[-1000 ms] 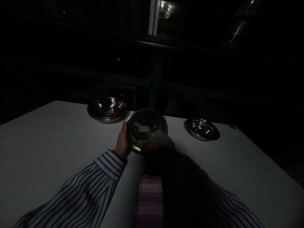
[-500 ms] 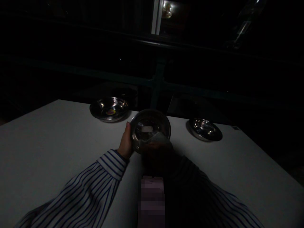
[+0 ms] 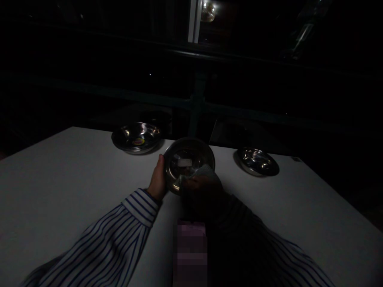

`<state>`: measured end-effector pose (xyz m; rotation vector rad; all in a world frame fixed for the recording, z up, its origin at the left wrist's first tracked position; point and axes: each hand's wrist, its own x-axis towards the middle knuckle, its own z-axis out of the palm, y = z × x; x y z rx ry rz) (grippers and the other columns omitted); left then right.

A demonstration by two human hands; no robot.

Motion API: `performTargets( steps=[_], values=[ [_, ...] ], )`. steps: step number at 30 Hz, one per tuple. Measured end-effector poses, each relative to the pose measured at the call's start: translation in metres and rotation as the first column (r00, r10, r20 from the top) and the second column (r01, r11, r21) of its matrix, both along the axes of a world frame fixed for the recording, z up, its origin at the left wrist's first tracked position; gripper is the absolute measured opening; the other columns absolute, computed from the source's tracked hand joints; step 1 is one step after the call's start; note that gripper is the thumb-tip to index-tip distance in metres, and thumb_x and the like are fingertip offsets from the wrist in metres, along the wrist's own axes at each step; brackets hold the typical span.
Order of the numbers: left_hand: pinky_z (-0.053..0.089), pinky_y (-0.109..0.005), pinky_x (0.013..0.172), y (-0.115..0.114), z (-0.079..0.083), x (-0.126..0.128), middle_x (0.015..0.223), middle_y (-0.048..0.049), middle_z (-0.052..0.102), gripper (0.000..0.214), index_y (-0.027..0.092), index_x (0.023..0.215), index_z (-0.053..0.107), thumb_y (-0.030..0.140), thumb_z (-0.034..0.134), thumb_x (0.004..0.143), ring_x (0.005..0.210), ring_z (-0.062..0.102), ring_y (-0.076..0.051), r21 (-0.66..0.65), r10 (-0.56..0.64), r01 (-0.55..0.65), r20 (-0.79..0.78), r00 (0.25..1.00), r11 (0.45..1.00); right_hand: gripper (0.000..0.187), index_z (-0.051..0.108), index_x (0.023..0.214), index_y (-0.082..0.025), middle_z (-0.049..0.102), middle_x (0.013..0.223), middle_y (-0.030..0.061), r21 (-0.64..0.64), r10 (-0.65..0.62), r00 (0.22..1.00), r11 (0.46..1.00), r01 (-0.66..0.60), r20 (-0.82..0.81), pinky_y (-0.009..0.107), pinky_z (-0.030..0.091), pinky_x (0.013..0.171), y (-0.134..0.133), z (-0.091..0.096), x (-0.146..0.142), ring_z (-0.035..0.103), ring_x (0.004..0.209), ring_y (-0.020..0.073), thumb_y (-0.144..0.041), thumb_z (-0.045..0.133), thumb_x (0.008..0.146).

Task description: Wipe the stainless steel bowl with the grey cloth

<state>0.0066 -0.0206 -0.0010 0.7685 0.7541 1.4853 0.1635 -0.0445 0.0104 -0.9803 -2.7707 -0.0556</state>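
A shiny metal bowl [image 3: 196, 149] is held tilted above the table, its inside facing me, with a pale patch showing in its base. My left hand [image 3: 158, 179] grips the bowl's left rim, thumb on the near side and the other fingers hidden behind. In deep shadow, my right hand [image 3: 203, 193] is closed on a greyish cloth [image 3: 206, 171], which presses against the lower right of the bowl's inside. Both forearms wear striped sleeves.
Stacked metal bowls [image 3: 136, 137], the top one with a yellow and red label, stand at the back left of the white table [image 3: 74, 171]. Another metal bowl [image 3: 257, 161] rests at the back right. A pinkish blurred item [image 3: 190, 251] lies at the near edge. Dark railing stands beyond.
My right hand and the cloth have shifted slightly right along the bowl's inside, uncovering more of the lower rim. My left hand keeps its hold.
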Motion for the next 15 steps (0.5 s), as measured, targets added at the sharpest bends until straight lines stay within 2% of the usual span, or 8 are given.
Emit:
performTargets(
  steps=[3,6,8,11,13,15],
  values=[
    [0.039,-0.04,0.099,-0.005,0.006,0.004,0.1,-0.0075,0.071,0.058,0.017,0.104,0.066,0.063,0.045,0.076,0.11,0.057,-0.027,-0.038,-0.033,0.034,0.03,0.999,0.999,0.039,0.046,0.123,-0.006,0.056,0.12,0.0135,-0.005,0.105,0.984,0.994,-0.107,-0.142,0.032,0.043,0.088,0.0,-0.007,-0.013,0.052,0.108,0.0206,-0.02,0.041,0.087],
    [0.04,-0.04,0.099,-0.008,0.009,0.005,0.099,-0.0075,0.071,0.058,0.016,0.104,0.066,0.062,0.044,0.077,0.108,0.058,-0.028,-0.051,-0.058,0.06,0.033,0.998,0.997,0.044,0.042,0.127,-0.002,0.051,0.127,0.0158,0.045,0.089,0.967,0.996,-0.081,-0.239,0.029,0.038,0.097,-0.001,-0.012,-0.025,0.047,0.116,0.0206,-0.024,0.039,0.089],
    [0.04,-0.04,0.098,-0.007,0.007,0.004,0.1,-0.0077,0.071,0.058,0.015,0.105,0.065,0.062,0.044,0.077,0.108,0.058,-0.027,-0.045,-0.057,0.059,0.032,0.998,0.997,0.044,0.043,0.127,-0.004,0.053,0.124,0.015,0.049,0.052,0.978,0.998,-0.042,-0.204,0.03,0.042,0.091,-0.002,-0.013,-0.026,0.05,0.112,0.0208,-0.026,0.041,0.088],
    [0.039,-0.039,0.099,-0.004,0.004,0.001,0.103,-0.0081,0.07,0.058,0.014,0.107,0.064,0.061,0.045,0.077,0.108,0.058,-0.026,-0.017,-0.02,0.021,0.02,1.0,1.0,0.035,0.052,0.117,-0.011,0.063,0.106,0.0104,0.023,-0.01,0.994,1.0,0.012,-0.111,0.03,0.046,0.074,-0.004,-0.009,-0.016,0.059,0.091,0.0199,-0.024,0.043,0.086],
    [0.039,-0.038,0.099,-0.002,0.003,0.0,0.105,-0.0083,0.069,0.058,0.014,0.108,0.063,0.06,0.045,0.078,0.109,0.057,-0.026,-0.002,0.0,0.0,0.015,1.0,1.0,0.03,0.056,0.111,-0.014,0.065,0.1,0.0083,0.02,-0.044,0.998,0.999,0.045,-0.048,0.032,0.044,0.072,-0.004,-0.003,-0.007,0.06,0.086,0.0206,-0.021,0.044,0.085],
    [0.039,-0.038,0.099,-0.001,0.005,-0.001,0.105,-0.0084,0.069,0.057,0.014,0.107,0.064,0.059,0.045,0.079,0.11,0.057,-0.025,0.009,0.013,-0.013,0.008,1.0,1.0,0.028,0.058,0.108,-0.015,0.066,0.101,0.0077,0.019,-0.047,0.999,0.999,0.046,0.02,0.035,0.043,0.076,-0.004,0.003,0.002,0.058,0.091,0.022,-0.02,0.044,0.085]
  ],
)
